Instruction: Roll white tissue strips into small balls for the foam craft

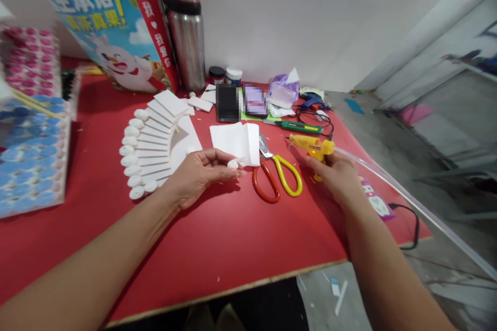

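White roll sits mid-frame, pinched between the left hand's thumb and fingers, probably for fine control. Right of centre, the right hand's fingers curl round a yellow glue gun, nozzle leftward, presumably clear of skin. Red tabletop lies beneath; pale wall behind, grey floor at right.

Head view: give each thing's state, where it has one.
Yellow plastic glue gun: in right hand, light glowing.
Small white rolled piece: pinched by left hand.
Red-and-yellow-handled metal scissors: handles apart.
Tall silver metal flask: upright, capped.
Green utility knife: blade out.
Purple tissue packet: open.
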A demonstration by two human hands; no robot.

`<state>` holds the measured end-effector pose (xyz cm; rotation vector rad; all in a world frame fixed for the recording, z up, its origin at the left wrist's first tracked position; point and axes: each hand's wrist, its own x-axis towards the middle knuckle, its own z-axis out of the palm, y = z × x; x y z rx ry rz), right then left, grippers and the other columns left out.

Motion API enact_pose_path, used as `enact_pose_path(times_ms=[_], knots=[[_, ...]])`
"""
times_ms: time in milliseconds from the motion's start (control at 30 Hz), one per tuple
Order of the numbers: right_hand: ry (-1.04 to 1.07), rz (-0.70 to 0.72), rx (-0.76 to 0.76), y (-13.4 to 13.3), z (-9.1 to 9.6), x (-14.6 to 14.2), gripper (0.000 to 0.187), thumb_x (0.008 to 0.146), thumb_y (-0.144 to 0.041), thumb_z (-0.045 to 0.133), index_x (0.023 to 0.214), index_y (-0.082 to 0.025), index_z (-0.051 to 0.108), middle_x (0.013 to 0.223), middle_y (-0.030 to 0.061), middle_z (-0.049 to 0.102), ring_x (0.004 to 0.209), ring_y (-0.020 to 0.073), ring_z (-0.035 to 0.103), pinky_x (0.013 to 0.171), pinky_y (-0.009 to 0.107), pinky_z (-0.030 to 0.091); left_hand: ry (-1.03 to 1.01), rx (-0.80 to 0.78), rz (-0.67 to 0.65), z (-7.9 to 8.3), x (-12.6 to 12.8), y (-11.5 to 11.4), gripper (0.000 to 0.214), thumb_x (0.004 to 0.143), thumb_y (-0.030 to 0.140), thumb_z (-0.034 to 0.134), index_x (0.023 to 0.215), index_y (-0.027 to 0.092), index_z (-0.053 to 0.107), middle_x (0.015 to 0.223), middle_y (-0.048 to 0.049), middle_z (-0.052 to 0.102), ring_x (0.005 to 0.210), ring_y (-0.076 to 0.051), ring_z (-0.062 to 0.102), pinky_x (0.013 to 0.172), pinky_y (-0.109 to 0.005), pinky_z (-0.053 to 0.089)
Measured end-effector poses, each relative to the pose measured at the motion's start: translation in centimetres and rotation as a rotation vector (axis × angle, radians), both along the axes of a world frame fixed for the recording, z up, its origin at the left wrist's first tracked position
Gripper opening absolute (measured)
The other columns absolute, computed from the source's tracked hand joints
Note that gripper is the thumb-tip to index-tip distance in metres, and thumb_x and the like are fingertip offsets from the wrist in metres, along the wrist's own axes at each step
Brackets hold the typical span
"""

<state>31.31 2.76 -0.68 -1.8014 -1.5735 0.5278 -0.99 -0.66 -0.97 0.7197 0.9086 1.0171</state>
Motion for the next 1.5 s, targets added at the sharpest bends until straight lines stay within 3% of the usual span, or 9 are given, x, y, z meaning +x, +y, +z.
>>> enact_pose_path(times_ms=[167, 300, 433, 533, 733, 967, 1133, 1500], knots=[[0.299, -0.071, -0.115, 0.6, 0.0, -0.3, 0.023, 0.074, -0.035, 0.079, 0.085, -0.015, 0.074, 0.071, 0.0070, 0.072, 0.062, 0.0189, 0.063, 0.055, 0.029, 0.047, -0.027, -0.009, 0.014, 0.3, -0.1, 0.1, 0.034, 0.066, 0.014, 0.093, 0.094, 0.010, 0.073, 0.090, -0.0115, 0.081, 0.084, -0.022, 0.079, 0.077, -0.030, 0.066], [0.424, -0.078, -0.083, -0.4, 1.3, -1.6, 0.024, 0.076, -0.035, 0.077, 0.090, -0.015, 0.074, 0.076, 0.0071, 0.073, 0.063, 0.0163, 0.065, 0.059, 0.028, 0.051, -0.012, 0.014, 0.027, 0.1, -0.2, 0.2, 0.036, 0.071, 0.021, 0.091, 0.100, 0.009, 0.072, 0.089, -0.0111, 0.080, 0.079, -0.021, 0.078, 0.073, -0.030, 0.066], [0.619, 0.100, -0.045, -1.9, 3.4, -3.6, 0.022, 0.077, -0.034, 0.082, 0.090, -0.018, 0.075, 0.080, 0.0034, 0.072, 0.063, 0.0123, 0.063, 0.058, 0.024, 0.051, 0.078, 0.129, 0.053, -0.2, -0.3, 0.4, 0.036, 0.078, 0.030, 0.086, 0.103, 0.011, 0.068, 0.079, -0.0083, 0.078, 0.068, -0.019, 0.076, 0.062, -0.029, 0.064], [0.682, 0.265, -0.101, -2.2, 4.3, -5.6, 0.018, 0.081, -0.034, 0.081, 0.088, -0.018, 0.075, 0.075, 0.0017, 0.070, 0.063, 0.0124, 0.063, 0.058, 0.024, 0.051, 0.192, 0.218, 0.106, -0.2, -0.5, 0.5, 0.039, 0.079, 0.033, 0.084, 0.106, 0.012, 0.066, 0.076, -0.0072, 0.077, 0.065, -0.020, 0.075, 0.056, -0.031, 0.063], [0.729, 0.517, -0.185, -1.8, 3.5, -9.4, 0.023, 0.091, -0.042, 0.073, 0.090, -0.019, 0.074, 0.089, 0.0051, 0.074, 0.074, 0.0181, 0.072, 0.073, 0.032, 0.059, 0.301, 0.317, 0.199, 0.1, -0.9, 0.9, 0.036, 0.079, 0.033, 0.083, 0.102, 0.012, 0.065, 0.065, -0.0024, 0.073, 0.057, -0.016, 0.071, 0.058, -0.027, 0.060], [0.522, 0.541, -0.177, -2.6, 2.1, -10.4, 0.030, 0.097, -0.045, 0.064, 0.083, -0.019, 0.073, 0.081, 0.0041, 0.075, 0.081, 0.0180, 0.069, 0.078, 0.029, 0.051, 0.245, 0.229, 0.225, 0.2, -0.9, 1.2, 0.032, 0.081, 0.036, 0.079, 0.098, 0.011, 0.067, 0.068, -0.0044, 0.075, 0.059, -0.015, 0.071, 0.062, -0.026, 0.058], [0.317, 0.540, -0.186, -2.6, 1.9, -10.2, 0.041, 0.097, -0.051, 0.059, 0.074, -0.019, 0.071, 0.081, 0.0055, 0.073, 0.080, 0.0194, 0.067, 0.072, 0.030, 0.047, 0.251, 0.213, 0.223, 0.0, -0.9, 1.2, 0.032, 0.081, 0.035, 0.078, 0.098, 0.011, 0.068, 0.068, -0.0048, 0.075, 0.059, -0.016, 0.071, 0.062, -0.027, 0.057], [0.257, 0.534, -0.204, -2.8, 1.4, -10.3, 0.049, 0.097, -0.057, 0.057, 0.069, -0.018, 0.065, 0.070, 0.0037, 0.066, 0.065, 0.0157, 0.059, 0.062, 0.029, 0.042, 0.207, 0.195, 0.176, -0.3, -0.9, 1.2, 0.032, 0.083, 0.036, 0.078, 0.100, 0.010, 0.068, 0.070, -0.0059, 0.075, 0.059, -0.017, 0.070, 0.060, -0.029, 0.058]])
